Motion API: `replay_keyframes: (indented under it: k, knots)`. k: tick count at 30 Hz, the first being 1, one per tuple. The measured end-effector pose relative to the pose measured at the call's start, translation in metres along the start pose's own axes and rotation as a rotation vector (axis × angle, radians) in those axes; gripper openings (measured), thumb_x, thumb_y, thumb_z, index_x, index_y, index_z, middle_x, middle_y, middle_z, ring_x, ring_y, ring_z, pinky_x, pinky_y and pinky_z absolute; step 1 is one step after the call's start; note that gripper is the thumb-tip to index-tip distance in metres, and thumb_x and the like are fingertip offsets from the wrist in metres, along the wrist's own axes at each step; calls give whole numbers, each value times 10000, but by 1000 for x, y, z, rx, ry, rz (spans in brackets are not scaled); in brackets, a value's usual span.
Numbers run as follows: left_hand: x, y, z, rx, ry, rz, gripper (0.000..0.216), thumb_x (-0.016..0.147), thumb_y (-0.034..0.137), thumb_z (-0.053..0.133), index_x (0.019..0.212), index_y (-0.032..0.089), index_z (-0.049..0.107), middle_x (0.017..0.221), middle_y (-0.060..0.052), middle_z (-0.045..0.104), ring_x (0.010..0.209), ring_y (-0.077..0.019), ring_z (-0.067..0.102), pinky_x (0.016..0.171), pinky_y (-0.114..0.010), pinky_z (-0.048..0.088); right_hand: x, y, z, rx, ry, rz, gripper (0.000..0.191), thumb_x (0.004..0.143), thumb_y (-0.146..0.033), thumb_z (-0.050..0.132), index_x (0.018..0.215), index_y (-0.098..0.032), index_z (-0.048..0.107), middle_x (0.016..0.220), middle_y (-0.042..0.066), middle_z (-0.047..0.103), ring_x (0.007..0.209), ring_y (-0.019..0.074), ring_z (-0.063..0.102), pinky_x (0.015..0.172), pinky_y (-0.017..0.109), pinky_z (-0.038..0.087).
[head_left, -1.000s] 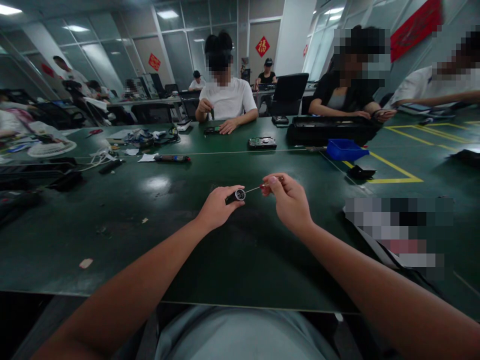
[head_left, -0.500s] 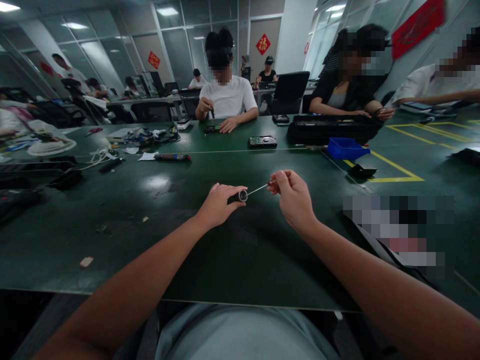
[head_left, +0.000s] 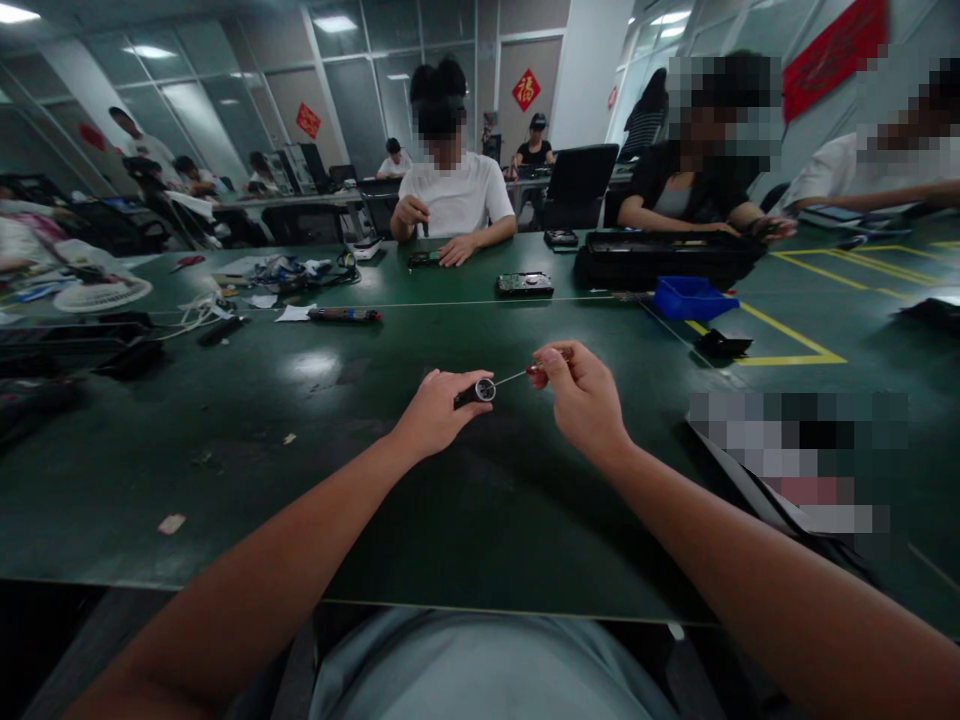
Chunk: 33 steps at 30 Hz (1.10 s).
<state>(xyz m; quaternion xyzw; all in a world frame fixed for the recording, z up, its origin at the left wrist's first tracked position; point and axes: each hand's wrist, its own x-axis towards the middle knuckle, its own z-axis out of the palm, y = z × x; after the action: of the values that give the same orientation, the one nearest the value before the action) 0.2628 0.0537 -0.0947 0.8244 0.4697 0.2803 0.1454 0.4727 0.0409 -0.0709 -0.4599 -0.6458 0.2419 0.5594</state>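
My left hand [head_left: 433, 412] grips a small dark cylindrical part [head_left: 477, 391] with a round silvery end facing me, held just above the dark green table [head_left: 315, 480]. My right hand [head_left: 583, 400] pinches a thin screwdriver [head_left: 525, 373] with a reddish handle; its metal shaft points left and its tip meets the silvery end of the part. Both hands hover over the middle of the table, a short way apart.
A blue bin [head_left: 691, 297] and a long black case [head_left: 660, 258] sit at the far right. A circuit board [head_left: 524, 285] and another screwdriver [head_left: 343, 315] lie farther back. Cables and clutter [head_left: 285, 275] fill the far left. Other people sit across the table.
My right hand has shifted slightly with the screwdriver, up and then back down, while the tip stays at the part. My left hand has barely moved.
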Motion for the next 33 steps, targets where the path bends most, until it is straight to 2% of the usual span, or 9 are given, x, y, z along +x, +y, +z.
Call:
replay_keyframes:
  k: [3,6,8,15,21,27,33]
  knots:
    - [-1,-2,2,-3,22,14,418,896,337,675,1302,281,595,1225,-42,678,1118,-246,596,1069,-493,370,0,-3,-2,-88,-3,-4,286,928,-454,560,787,-215,626,657,8,673,602,155,613,598,300,444]
    - [-1,-3,2,-9,44,15,421,890,348,683,1299,284,603,1211,-38,681,1101,-241,597,1040,-464,400,0,-5,-4,-218,13,-32,397,863,-515,645,606,-221,570,523,-20,592,486,129,518,526,284,368]
    - [-2,-3,2,-11,49,11,424,887,346,687,1299,285,606,1203,-35,683,1092,-240,597,1030,-455,411,0,-6,-4,-270,23,-68,417,846,-517,666,571,-224,550,511,-23,581,473,124,495,516,282,350]
    - [-2,-3,0,-21,31,1,422,891,336,680,1302,280,609,1201,-43,683,1082,-247,604,1023,-447,425,-3,-5,-3,-318,-22,-148,335,860,-500,666,683,-217,643,612,-6,660,510,125,543,535,280,377]
    - [-1,-5,2,-11,36,9,421,887,339,687,1298,281,613,1177,-42,689,1069,-242,608,1014,-445,429,-4,-4,-4,-299,-60,-188,239,889,-428,641,806,-209,691,714,15,721,619,161,642,606,298,452]
    - [0,-5,3,-8,59,15,415,879,332,702,1283,279,625,1172,-34,694,1057,-233,615,1000,-422,434,-4,-1,-3,-214,-144,-250,121,916,-312,593,923,-210,658,842,41,726,771,195,683,695,331,506]
    - [-1,-6,2,-24,64,1,411,884,319,699,1285,277,619,1177,-22,693,1066,-225,611,976,-406,437,-5,-2,-5,-197,-243,-311,72,926,-237,542,925,-218,612,874,36,666,817,187,643,758,339,502]
